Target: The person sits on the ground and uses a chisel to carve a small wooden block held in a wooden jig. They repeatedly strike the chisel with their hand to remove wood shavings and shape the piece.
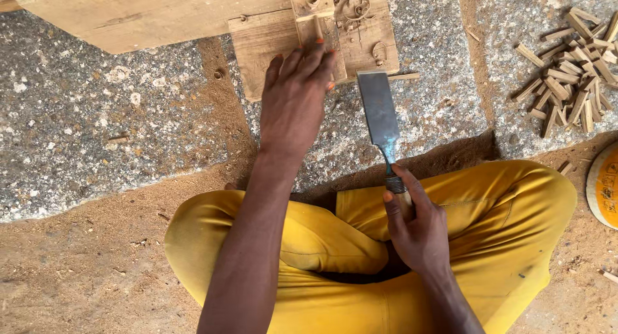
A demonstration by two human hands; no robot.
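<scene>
Steel and pale timber fill the head camera's downward look at a person seated cross-legged in bright yellow trousers (pixel 502 205) on sawdust-strewn ground beside a speckled grey stone slab (pixel 96 128).

The right hand (pixel 417 228) is wrapped around the wooden handle of a broad flat steel chisel (pixel 380 115), fingers closed on the grip and thumb laid along its upper end near the metal ferrule. The blade runs away from that hand across the stone, its square cutting edge meeting the near edge of a flat rectangular wooden work board (pixel 264 44) that lies on the slab.

The left hand (pixel 295 99) reaches forward to the left of the blade, fingers held together and stretched flat, with fingertips pressing down on a small upright-grained wooden block (pixel 315 15) resting on the board. The block lies directly under and just beyond those fingertips, while the chisel's edge sits just to the right of them, close but apart from the hand. Curled wood shavings (pixel 357 5) lie on the board to the right of the block.

A thick pale wooden plank (pixel 129 15) crosses the upper left of the view, touching the board. A heap of short cut wooden sticks (pixel 573 70) lies on the stone at the upper right, well apart from both hands, and a round yellow-faced disc (pixel 605 186) shows at the right edge.
</scene>
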